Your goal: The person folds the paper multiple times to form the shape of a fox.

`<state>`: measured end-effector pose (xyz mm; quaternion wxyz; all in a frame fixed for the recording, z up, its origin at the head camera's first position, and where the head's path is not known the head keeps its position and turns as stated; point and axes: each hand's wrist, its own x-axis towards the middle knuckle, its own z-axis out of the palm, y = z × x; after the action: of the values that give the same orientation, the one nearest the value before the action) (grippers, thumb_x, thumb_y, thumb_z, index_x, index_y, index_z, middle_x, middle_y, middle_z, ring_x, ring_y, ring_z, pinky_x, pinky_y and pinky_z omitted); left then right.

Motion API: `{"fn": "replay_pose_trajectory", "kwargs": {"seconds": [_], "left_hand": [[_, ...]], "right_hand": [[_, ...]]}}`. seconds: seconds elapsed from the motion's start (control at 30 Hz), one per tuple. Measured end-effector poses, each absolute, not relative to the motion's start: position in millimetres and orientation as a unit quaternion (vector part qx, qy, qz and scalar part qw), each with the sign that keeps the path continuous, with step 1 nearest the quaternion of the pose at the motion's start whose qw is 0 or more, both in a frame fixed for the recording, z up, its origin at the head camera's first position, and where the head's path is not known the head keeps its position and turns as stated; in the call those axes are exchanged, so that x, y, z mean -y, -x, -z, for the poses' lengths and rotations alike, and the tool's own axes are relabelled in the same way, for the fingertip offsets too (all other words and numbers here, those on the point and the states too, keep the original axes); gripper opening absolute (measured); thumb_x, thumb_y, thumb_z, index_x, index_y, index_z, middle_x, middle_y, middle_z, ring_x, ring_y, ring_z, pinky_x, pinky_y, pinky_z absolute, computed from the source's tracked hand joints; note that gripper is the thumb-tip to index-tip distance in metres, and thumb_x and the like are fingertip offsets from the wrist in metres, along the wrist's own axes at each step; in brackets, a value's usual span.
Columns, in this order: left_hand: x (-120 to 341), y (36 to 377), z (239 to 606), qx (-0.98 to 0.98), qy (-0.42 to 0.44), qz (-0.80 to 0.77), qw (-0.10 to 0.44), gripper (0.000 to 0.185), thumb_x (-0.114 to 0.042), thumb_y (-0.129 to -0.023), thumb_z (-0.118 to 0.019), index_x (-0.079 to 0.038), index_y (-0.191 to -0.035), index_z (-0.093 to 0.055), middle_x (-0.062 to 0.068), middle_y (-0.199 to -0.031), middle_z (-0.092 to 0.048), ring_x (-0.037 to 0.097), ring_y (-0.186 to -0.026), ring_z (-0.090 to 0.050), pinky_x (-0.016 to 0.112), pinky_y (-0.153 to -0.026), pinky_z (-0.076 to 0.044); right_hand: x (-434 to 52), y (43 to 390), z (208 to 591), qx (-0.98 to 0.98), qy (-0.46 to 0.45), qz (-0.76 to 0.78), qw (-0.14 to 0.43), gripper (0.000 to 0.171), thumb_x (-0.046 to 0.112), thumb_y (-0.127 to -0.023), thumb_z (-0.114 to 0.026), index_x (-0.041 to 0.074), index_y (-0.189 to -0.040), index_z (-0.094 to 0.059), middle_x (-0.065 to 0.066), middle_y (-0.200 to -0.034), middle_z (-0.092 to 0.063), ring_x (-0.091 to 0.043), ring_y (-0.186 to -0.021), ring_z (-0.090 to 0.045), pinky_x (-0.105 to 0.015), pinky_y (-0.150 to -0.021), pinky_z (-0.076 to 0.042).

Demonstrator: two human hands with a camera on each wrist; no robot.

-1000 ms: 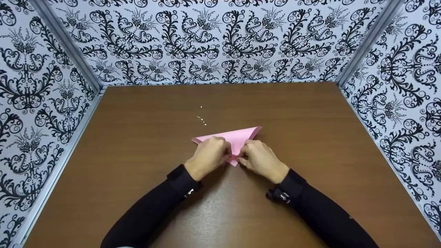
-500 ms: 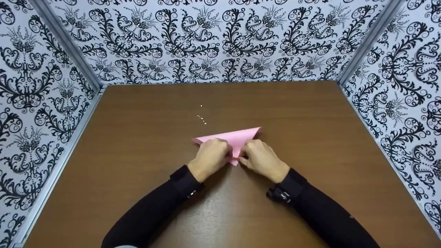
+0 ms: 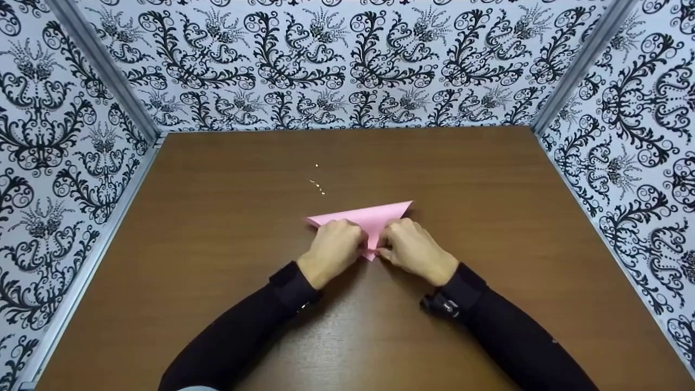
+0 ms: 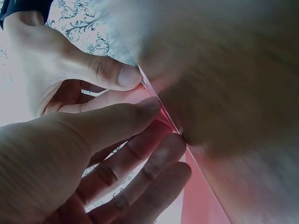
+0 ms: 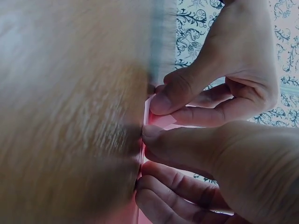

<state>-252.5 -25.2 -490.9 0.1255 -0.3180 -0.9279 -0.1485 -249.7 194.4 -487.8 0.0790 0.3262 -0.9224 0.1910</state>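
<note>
A pink paper (image 3: 372,216), folded into a flat triangle, lies on the brown table (image 3: 217,228) with its point toward me. My left hand (image 3: 354,244) and right hand (image 3: 386,247) meet at that near point, and each pinches the paper there with curled fingers. In the left wrist view my left hand (image 4: 161,123) has its thumb on the paper's edge (image 4: 201,186) and its fingers under it. The right hand's thumb (image 4: 117,74) presses just beyond. In the right wrist view my right hand (image 5: 154,149) pinches the pink edge (image 5: 161,119) beside the left hand (image 5: 187,88).
A few tiny light specks (image 3: 317,184) lie on the table behind the paper. Patterned black-and-white walls (image 3: 347,65) close in the table at the back and on both sides. Bare tabletop lies all round the hands.
Both hands keep their pinch on the paper's near point. They and the paper have barely shifted.
</note>
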Motion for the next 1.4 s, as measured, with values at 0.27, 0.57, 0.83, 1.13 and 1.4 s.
{"fn": "replay_pose_trajectory", "kwargs": {"seconds": [0.27,0.57,0.83,1.13,1.4], "left_hand": [[25.5,250.8,492.3,0.924,0.326,0.140,0.140,0.016,-0.017,-0.087,-0.101,-0.019,-0.079,-0.088,0.003,-0.082,-0.086,0.033,-0.079,-0.085,0.053,-0.072,-0.072],[23.9,247.8,491.8,0.921,0.338,0.117,0.156,0.016,-0.013,-0.090,-0.097,-0.017,-0.079,-0.087,0.004,-0.079,-0.083,0.032,-0.075,-0.083,0.051,-0.069,-0.071],[23.9,246.3,493.5,0.912,0.353,0.099,0.183,0.019,-0.011,-0.092,-0.096,-0.017,-0.077,-0.085,0.002,-0.076,-0.081,0.030,-0.072,-0.081,0.047,-0.066,-0.070],[24.2,246.1,496.3,0.905,0.365,0.094,0.196,0.019,-0.012,-0.091,-0.096,-0.016,-0.078,-0.084,0.003,-0.077,-0.081,0.028,-0.072,-0.081,0.046,-0.067,-0.070],[25.5,256.6,518.7,0.895,0.374,0.093,0.225,0.020,-0.018,-0.089,-0.097,-0.019,-0.077,-0.082,0.001,-0.076,-0.080,0.028,-0.068,-0.079,0.050,-0.057,-0.067]], "right_hand": [[-197.0,251.9,484.2,0.916,-0.339,-0.207,0.057,0.011,0.008,-0.091,-0.101,0.012,-0.087,-0.092,0.000,-0.082,-0.084,-0.010,-0.073,-0.066,-0.031,-0.067,-0.058],[-200.5,254.0,479.3,0.911,-0.345,-0.221,0.039,0.014,-0.006,-0.091,-0.092,0.008,-0.093,-0.092,-0.005,-0.090,-0.089,-0.024,-0.084,-0.082,-0.038,-0.076,-0.066],[-201.7,255.6,480.2,0.912,-0.346,-0.216,0.037,0.018,-0.009,-0.091,-0.088,0.008,-0.094,-0.092,-0.006,-0.093,-0.088,-0.023,-0.086,-0.082,-0.040,-0.077,-0.067],[-202.6,256.0,480.9,0.911,-0.345,-0.222,0.034,0.016,-0.009,-0.095,-0.084,0.006,-0.094,-0.091,-0.011,-0.094,-0.086,-0.025,-0.088,-0.081,-0.041,-0.079,-0.067],[-201.0,255.4,480.5,0.909,-0.349,-0.223,0.035,0.016,-0.009,-0.094,-0.088,0.007,-0.093,-0.090,-0.008,-0.092,-0.086,-0.025,-0.084,-0.078,-0.035,-0.076,-0.063]]}}
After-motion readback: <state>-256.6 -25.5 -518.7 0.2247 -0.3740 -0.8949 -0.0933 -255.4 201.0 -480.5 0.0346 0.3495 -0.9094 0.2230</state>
